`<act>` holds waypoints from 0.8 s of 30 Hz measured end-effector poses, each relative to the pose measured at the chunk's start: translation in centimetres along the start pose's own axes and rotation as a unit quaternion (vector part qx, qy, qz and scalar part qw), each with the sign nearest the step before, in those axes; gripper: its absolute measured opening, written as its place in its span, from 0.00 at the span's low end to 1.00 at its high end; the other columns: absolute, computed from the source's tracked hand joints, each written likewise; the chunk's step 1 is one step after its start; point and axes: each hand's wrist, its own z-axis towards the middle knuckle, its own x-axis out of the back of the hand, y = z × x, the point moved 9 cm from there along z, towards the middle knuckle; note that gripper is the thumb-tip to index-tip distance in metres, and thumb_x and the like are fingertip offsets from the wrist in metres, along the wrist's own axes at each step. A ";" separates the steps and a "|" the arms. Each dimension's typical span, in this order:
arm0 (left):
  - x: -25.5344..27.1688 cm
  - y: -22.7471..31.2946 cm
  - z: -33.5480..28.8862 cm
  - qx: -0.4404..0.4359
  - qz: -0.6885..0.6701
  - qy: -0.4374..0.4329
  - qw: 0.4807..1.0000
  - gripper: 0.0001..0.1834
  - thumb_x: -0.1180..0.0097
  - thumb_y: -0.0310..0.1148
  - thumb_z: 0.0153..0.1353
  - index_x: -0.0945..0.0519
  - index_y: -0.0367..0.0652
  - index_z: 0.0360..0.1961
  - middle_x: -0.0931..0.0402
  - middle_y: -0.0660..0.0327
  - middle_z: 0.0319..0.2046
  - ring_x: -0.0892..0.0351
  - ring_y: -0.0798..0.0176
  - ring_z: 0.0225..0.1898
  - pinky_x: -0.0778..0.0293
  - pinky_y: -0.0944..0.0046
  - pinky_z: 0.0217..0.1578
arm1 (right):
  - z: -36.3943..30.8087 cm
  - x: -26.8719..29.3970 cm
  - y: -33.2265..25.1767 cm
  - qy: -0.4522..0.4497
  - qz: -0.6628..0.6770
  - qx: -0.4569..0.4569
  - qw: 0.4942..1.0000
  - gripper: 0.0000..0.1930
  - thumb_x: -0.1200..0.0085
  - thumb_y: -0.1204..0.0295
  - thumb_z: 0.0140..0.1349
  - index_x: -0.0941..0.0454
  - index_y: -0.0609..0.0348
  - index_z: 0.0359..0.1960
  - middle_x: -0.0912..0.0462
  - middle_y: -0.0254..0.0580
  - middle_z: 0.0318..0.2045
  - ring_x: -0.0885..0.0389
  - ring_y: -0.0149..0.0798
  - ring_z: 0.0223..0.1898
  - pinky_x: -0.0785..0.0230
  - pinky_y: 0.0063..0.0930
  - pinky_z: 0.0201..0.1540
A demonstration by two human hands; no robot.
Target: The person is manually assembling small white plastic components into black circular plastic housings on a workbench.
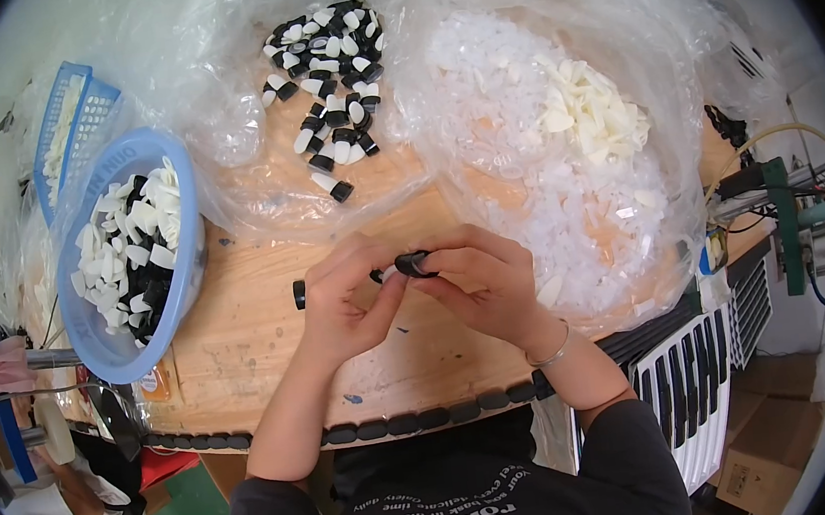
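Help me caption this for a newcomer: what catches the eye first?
Centre: the left hand and right hand meet over the wooden table, pinching a small black piece. Left sits a blue basin of white and black parts; behind, clear bags hold more.

The surface [258, 314] is pale tan wood, edged in black along the near rim. A light blue bowl [112, 359] holds white and black pieces [130, 252]. Black-and-white caps [328, 75] lie on clear plastic. A clear bag [541, 143] shows frosty white bits and cream ones [593, 108]. A black part [415, 263] sits between the hands. The sleeves [637, 475] are dark grey.
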 end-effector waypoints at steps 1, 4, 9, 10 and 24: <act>0.0 0.1 0.1 0.001 0.029 -0.008 1.000 0.11 0.42 0.13 0.46 0.21 0.35 0.32 0.23 0.55 0.27 0.24 0.58 0.28 0.29 0.66 0.30 | 0.0 0.0 0.0 0.000 0.000 -0.002 1.000 0.12 0.33 0.82 0.47 0.20 0.59 0.34 0.17 0.45 0.36 0.17 0.39 0.32 0.24 0.23 0.32; 0.0 0.2 0.0 -0.020 0.044 -0.019 0.999 0.11 0.46 0.13 0.46 0.21 0.34 0.32 0.24 0.56 0.27 0.28 0.63 0.27 0.34 0.70 0.28 | 0.1 -0.2 -0.5 -0.023 -0.033 0.016 0.999 0.12 0.33 0.81 0.47 0.20 0.59 0.34 0.17 0.45 0.36 0.17 0.39 0.31 0.24 0.25 0.30; -0.2 0.4 0.1 -0.022 0.086 -0.065 0.994 0.14 0.43 0.13 0.43 0.22 0.35 0.34 0.25 0.53 0.29 0.26 0.52 0.30 0.29 0.63 0.30 | -0.4 -0.7 -0.2 -0.059 -0.058 0.004 0.997 0.12 0.33 0.80 0.47 0.21 0.61 0.34 0.18 0.44 0.35 0.18 0.41 0.30 0.25 0.26 0.30; -0.4 0.4 0.1 -0.027 0.095 -0.077 0.992 0.14 0.43 0.13 0.43 0.22 0.35 0.35 0.26 0.52 0.30 0.26 0.51 0.31 0.29 0.63 0.30 | -0.4 -0.7 -0.2 -0.059 -0.059 0.003 0.997 0.12 0.33 0.80 0.47 0.21 0.61 0.34 0.18 0.44 0.35 0.18 0.41 0.30 0.25 0.26 0.30; -1.3 2.7 -0.9 -0.216 0.267 0.062 0.937 0.24 0.33 0.21 0.39 0.22 0.29 0.42 0.23 0.50 0.37 0.23 0.49 0.38 0.26 0.56 0.38 | -1.1 -0.5 1.5 0.054 -0.103 -0.051 0.992 0.12 0.31 0.78 0.44 0.20 0.58 0.31 0.19 0.41 0.27 0.22 0.41 0.26 0.31 0.27 0.28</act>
